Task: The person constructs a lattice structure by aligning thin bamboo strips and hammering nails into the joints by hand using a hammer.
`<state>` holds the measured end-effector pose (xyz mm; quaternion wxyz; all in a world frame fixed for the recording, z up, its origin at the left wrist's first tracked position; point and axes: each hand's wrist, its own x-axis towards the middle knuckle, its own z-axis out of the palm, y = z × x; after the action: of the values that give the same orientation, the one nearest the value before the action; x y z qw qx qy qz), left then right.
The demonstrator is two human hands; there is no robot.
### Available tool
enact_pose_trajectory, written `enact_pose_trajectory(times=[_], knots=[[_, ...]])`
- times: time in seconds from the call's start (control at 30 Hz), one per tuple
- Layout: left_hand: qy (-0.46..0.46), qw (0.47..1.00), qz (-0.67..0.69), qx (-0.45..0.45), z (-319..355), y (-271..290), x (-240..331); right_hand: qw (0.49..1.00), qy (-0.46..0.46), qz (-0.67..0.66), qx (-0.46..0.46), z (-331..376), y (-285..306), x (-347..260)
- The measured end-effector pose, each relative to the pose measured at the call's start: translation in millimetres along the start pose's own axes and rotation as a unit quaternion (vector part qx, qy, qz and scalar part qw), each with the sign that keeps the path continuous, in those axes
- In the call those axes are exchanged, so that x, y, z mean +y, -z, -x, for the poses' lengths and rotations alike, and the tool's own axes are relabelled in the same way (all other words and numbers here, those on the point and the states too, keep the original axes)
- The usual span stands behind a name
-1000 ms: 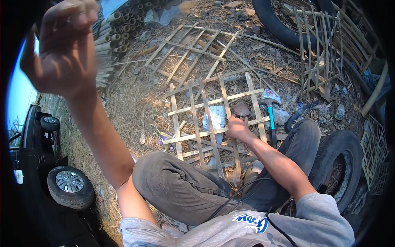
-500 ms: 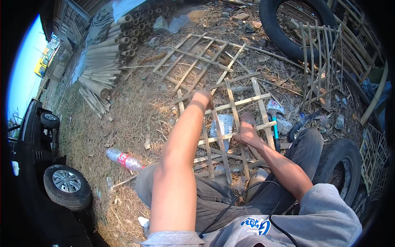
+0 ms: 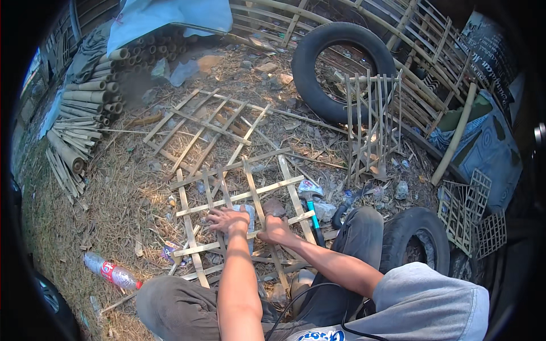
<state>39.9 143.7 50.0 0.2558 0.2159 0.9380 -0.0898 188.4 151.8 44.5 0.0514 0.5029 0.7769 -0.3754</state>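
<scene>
A lattice of split bamboo slats (image 3: 250,193) lies before my knees, its strips crossing in open squares. My left hand (image 3: 229,220) rests over an upright slat left of the middle, fingers spread and stretched leftward. To its right, my right hand (image 3: 276,228) is closed at a crossing of two slats, thumb side toward the left hand. A brownish lump like a stone (image 3: 274,208) touches or lies just beyond its fingers; whether the hand holds it is unclear. Beside the lattice's right edge lies a hammer (image 3: 311,211) with a turquoise and black handle.
Another bamboo lattice (image 3: 196,128) lies just beyond. Farther out stand a large tyre (image 3: 310,68) and an upright slatted frame (image 3: 372,125). Bamboo poles (image 3: 91,96) are stacked far left. A plastic bottle (image 3: 114,271) lies by my left knee, a second tyre (image 3: 392,244) by my right.
The view has swung to the right. My left hand has come from the lattice's far crossing nearer to me, close to my right hand, and its fingers have spread. My right hand stays at its crossing.
</scene>
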Motion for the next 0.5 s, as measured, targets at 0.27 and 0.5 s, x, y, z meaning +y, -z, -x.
enact_pose_trajectory(times=[0.27, 0.5], knots=[[-0.073, 0.79, 0.567, 0.219, 57, 24, -14, 0.999, 0.029, 0.013, 0.015, -1, -6, 2], [-0.567, 0.197, 0.624, 0.501, 181, 229, -145, 0.999, 0.031, -0.016, -0.003, 3, 1, -10]])
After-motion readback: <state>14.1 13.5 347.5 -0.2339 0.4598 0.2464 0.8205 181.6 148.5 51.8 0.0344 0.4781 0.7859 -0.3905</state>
